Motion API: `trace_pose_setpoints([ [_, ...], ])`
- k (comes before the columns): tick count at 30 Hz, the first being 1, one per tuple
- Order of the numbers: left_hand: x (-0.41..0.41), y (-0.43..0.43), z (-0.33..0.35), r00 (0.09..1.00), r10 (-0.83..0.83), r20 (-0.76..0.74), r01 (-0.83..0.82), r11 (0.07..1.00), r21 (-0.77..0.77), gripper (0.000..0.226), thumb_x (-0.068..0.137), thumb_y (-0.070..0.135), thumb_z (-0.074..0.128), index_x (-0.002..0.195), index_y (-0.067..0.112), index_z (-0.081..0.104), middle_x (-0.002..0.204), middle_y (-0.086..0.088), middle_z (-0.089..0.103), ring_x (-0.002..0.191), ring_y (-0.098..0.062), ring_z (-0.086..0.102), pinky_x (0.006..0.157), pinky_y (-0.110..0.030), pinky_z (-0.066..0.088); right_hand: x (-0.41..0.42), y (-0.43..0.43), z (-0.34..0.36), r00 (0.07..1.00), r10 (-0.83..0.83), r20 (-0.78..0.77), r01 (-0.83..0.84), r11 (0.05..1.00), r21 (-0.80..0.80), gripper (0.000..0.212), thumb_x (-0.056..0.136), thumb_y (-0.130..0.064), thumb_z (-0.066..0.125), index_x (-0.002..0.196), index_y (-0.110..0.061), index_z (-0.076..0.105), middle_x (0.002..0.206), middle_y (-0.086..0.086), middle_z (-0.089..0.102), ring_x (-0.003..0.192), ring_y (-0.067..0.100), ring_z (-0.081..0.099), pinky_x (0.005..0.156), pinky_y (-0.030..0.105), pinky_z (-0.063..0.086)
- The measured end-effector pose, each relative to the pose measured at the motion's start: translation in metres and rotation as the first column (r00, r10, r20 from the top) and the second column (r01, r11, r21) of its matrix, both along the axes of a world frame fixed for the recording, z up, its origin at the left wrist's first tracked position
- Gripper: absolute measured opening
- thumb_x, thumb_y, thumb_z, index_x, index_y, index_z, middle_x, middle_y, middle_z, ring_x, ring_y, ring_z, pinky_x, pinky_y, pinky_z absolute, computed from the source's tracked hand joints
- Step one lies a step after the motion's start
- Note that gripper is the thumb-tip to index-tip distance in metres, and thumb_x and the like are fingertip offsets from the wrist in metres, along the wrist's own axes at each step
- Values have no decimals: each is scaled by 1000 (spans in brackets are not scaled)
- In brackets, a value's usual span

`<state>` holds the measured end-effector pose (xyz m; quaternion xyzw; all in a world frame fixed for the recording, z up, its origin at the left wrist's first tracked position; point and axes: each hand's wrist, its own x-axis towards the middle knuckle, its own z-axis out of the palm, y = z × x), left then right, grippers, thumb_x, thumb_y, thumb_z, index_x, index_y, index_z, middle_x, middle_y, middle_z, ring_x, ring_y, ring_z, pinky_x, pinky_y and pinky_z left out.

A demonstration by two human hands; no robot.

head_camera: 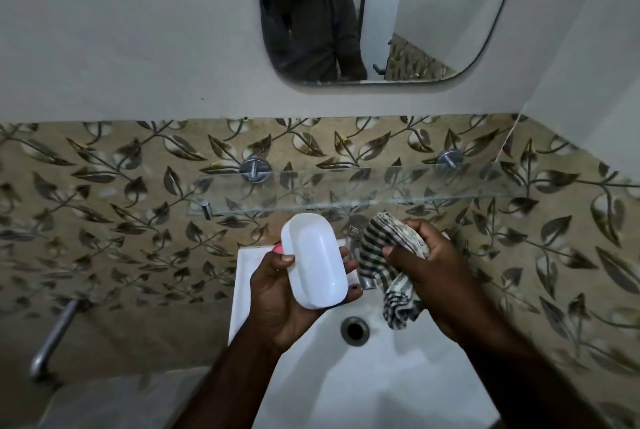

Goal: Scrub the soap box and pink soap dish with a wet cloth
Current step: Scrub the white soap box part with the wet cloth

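My left hand [277, 293] holds a white oval soap box [313, 260] above the white sink [346, 387], its hollow side turned up and away from me. My right hand [426, 273] is closed on a bunched checked cloth [391, 255], black and white, whose tail hangs down over the basin. The cloth is just right of the box, a small gap apart. A sliver of the pink soap dish [277, 248] shows behind the box on the sink's back left ledge; the rest is hidden.
A chrome tap [360, 252] stands between box and cloth at the sink's back. The drain [355, 330] lies below the hands. A glass shelf [346, 186] juts from the leaf-patterned tiles above. A mirror [374, 13] hangs higher. A metal pipe [52, 338] sticks out at left.
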<state>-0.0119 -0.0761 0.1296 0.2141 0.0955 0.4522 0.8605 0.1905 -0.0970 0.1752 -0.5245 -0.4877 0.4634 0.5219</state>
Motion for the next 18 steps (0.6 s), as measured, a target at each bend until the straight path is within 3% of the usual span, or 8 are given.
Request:
trace_pose_setpoints([
  [4,10,-2,2,1000,-12,25,14,996,-92,64,92,51,45,134,4,55,129,-20,60,117,-36,59,105,-53,41,-15,-13,7,992,67,110,-73,996,56,20,79,-12,67,95,-25,70,86,3,75,80,22,72,69,33,58],
  [7,11,-5,-2,993,31,-118,-48,988,-144,64,97,53,38,133,3,57,134,-21,59,120,-35,59,96,-48,49,-27,-14,9,979,-46,201,29,996,84,20,77,-16,67,92,-28,71,82,-3,75,77,17,71,70,35,57],
  [10,15,-11,-4,931,102,-350,-141,986,-86,52,87,43,52,126,11,64,119,-14,70,104,-26,70,81,-37,57,-37,-11,7,930,-80,359,63,996,58,17,84,-13,68,94,-27,71,83,-6,74,79,14,69,72,32,55],
  [12,21,-14,-6,887,119,-447,-142,990,-18,47,79,42,54,114,17,72,105,-7,76,94,-20,73,72,-32,59,-49,-13,5,899,-19,438,-1,999,44,18,86,-15,66,99,-26,70,90,-7,73,84,9,67,76,28,54],
  [15,24,-13,-9,875,150,-461,-163,987,12,41,82,49,46,92,30,80,102,-1,77,95,-14,72,71,-26,59,-65,-18,3,844,32,536,-174,961,216,16,88,-11,57,94,-16,70,90,-1,71,83,8,62,77,25,50],
  [18,13,-8,-10,860,169,-481,-191,982,3,49,85,61,44,88,28,81,102,-7,76,93,-21,73,73,-35,61,-63,-27,-2,717,214,663,-440,877,193,24,79,-1,51,90,-10,70,93,0,65,84,10,59,75,25,44],
])
